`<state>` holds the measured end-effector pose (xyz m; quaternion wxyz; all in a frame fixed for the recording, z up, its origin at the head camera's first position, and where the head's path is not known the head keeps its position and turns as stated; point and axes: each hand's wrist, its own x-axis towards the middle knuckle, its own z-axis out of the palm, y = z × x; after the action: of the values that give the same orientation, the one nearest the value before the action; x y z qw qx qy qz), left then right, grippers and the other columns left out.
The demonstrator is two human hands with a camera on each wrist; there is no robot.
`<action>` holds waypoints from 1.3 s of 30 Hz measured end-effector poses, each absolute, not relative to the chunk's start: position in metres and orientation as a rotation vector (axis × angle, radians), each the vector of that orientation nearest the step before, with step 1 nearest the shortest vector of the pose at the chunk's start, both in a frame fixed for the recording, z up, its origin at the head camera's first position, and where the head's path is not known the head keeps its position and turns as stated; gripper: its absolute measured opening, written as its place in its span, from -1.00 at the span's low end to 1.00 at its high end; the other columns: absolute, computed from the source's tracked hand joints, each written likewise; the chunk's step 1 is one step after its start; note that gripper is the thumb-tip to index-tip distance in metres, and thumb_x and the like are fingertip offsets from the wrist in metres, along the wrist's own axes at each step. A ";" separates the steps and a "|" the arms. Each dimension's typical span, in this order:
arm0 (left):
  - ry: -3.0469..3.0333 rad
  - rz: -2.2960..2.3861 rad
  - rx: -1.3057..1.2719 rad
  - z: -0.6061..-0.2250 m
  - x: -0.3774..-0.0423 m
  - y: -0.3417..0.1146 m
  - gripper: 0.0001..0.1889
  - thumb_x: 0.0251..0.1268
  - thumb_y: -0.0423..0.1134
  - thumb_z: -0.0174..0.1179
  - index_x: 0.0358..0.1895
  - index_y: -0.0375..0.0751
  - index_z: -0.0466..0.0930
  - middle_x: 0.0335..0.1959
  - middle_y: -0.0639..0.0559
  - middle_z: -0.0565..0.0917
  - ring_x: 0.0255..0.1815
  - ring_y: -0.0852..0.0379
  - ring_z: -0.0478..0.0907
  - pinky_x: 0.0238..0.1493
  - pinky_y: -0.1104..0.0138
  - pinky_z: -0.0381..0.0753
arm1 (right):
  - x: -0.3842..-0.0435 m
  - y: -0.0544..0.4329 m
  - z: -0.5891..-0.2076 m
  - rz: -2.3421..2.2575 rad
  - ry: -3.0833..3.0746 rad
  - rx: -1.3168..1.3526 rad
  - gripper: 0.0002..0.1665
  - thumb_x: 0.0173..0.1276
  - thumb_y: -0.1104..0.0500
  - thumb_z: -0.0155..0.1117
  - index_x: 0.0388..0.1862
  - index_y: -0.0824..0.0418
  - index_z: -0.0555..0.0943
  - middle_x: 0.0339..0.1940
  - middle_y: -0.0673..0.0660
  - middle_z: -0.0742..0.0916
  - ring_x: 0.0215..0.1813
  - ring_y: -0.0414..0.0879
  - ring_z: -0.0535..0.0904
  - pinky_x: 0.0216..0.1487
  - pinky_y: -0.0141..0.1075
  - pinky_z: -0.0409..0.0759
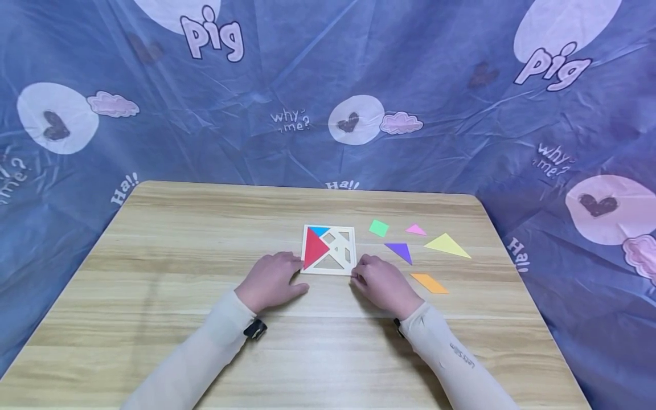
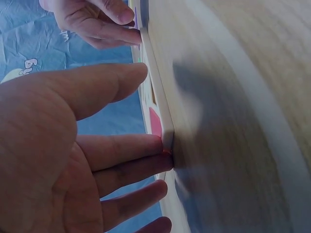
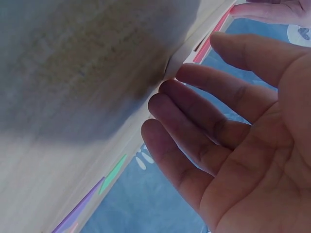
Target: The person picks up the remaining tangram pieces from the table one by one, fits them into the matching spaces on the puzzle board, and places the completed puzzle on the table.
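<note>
A white square tangram tray [image 1: 328, 271] lies flat on the wooden table, with a large red triangle [image 1: 315, 249] and a blue triangle [image 1: 319, 230] set in its left and top cutouts. My left hand [image 1: 273, 281] touches the tray's lower left corner; its fingers look fairly straight in the left wrist view, thumb apart. At the lower right corner my right hand [image 1: 385, 285] rests with loosely bent fingers. In the right wrist view the index fingertip [image 3: 187, 73] meets the tray's edge, and nothing lies in the palm.
Right of the tray lie loose pieces: a green square [image 1: 378, 228], a pink triangle [image 1: 416, 229], a purple triangle [image 1: 401, 252], a yellow triangle [image 1: 448, 245] and an orange parallelogram [image 1: 430, 283]. A blue printed cloth [image 1: 287, 74] hangs behind the table [image 1: 205, 228].
</note>
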<state>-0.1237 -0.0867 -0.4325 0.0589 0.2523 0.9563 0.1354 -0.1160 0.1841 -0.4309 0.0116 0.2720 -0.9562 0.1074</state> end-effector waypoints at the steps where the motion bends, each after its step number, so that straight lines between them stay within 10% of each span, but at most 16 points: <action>1: 2.896 0.412 0.767 -0.432 -0.123 -0.086 -0.43 0.30 0.12 0.35 0.23 -0.20 0.70 0.25 -0.14 0.68 0.38 -0.17 0.52 0.31 -0.08 0.54 | -0.115 0.184 -0.431 0.331 -2.978 0.851 -0.90 0.37 0.16 0.45 -0.24 0.16 0.82 -0.34 0.02 0.66 -0.32 -0.11 0.55 -0.26 -0.21 0.64; 17: 2.901 0.401 0.762 -0.433 -0.108 -0.081 -0.40 0.33 0.12 0.31 0.25 -0.26 0.67 0.29 -0.14 0.65 0.40 -0.18 0.50 0.34 -0.10 0.51 | -0.103 0.190 -0.435 0.312 -2.908 0.881 -0.90 0.29 0.17 0.52 -0.38 0.13 0.74 -0.36 0.01 0.61 -0.34 -0.11 0.51 -0.34 -0.25 0.60; 25: 2.915 0.559 0.790 -0.432 -0.120 -0.084 -0.52 0.27 0.05 0.41 0.09 -0.22 0.73 0.01 -0.06 0.73 0.02 -0.06 0.65 0.08 0.06 0.66 | -0.104 0.200 -0.434 0.379 -2.940 0.866 -0.77 0.32 0.13 0.50 -0.13 0.21 0.72 -0.28 0.05 0.65 -0.27 -0.10 0.55 -0.25 -0.20 0.65; 32: 2.845 0.689 0.690 -0.437 -0.147 -0.094 0.01 0.09 0.19 0.51 0.57 -0.20 0.31 0.39 -0.12 0.52 0.38 -0.13 0.47 0.38 -0.02 0.50 | -0.119 0.232 -0.420 0.481 -2.993 0.680 -0.50 0.41 0.12 0.41 0.25 0.34 0.63 0.13 0.29 0.73 0.16 0.22 0.67 0.17 0.12 0.66; 39: 2.763 0.769 0.668 -0.447 -0.164 -0.095 0.19 -0.01 0.27 0.54 0.66 -0.10 0.13 0.63 -0.14 0.22 0.61 -0.17 0.18 0.55 -0.07 0.26 | -0.146 0.289 -0.411 0.590 -3.012 0.409 -0.51 0.47 0.18 0.31 0.26 0.44 0.58 0.08 0.40 0.71 0.05 0.29 0.66 0.11 0.21 0.61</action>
<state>-0.1645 -0.0949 -0.4465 0.0983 0.2257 0.9337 0.2598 -0.1458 0.2891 -0.4112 0.0223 0.1321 -0.9725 0.1906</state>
